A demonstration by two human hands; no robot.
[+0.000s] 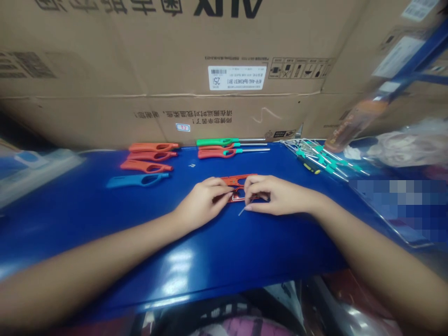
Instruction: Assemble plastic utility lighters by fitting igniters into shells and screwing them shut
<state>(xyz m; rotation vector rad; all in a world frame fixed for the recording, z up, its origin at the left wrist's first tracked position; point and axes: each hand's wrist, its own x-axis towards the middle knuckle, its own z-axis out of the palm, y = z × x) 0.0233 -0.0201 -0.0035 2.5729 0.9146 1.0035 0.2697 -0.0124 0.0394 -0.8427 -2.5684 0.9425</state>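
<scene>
Both my hands meet over red lighter shell halves (239, 180) lying on the blue table (140, 219). My left hand (202, 201) is closed, its fingertips pinching the left end of the red part. My right hand (275, 195) is closed too, pressing on the right part of the shell, with a thin pale wire or tube (241, 211) sticking out under its fingers. What lies inside the shell is hidden by my fingers.
Orange handle shells (150, 156) and a blue one (138, 180) lie to the left. Assembled long lighters (231, 147) lie at the back. A pile of teal-tipped metal tubes (324, 158) sits right. Large cardboard boxes (196, 70) wall the rear.
</scene>
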